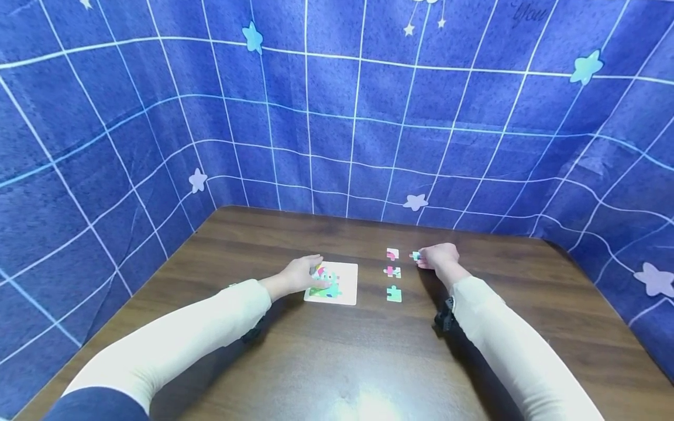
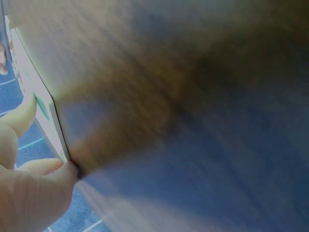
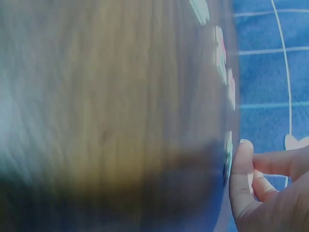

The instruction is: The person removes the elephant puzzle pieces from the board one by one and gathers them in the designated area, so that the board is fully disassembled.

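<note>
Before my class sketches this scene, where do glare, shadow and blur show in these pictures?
Head view: white glare on the dark brown wooden table near the picture's bottom, shadows beneath both white-sleeved arms; left wrist view: table blurred, crossed by a dark, soft-edged band; right wrist view: table grain smeared, small flat jigsaw pieces seen nearly edge-on, their pictures unreadable.

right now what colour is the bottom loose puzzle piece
Mostly green puzzle piece, clearest in the head view.

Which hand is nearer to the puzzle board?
Left. The left hand grips the puzzle board at its left side; the right hand is away to the right, past three loose pieces.
</note>
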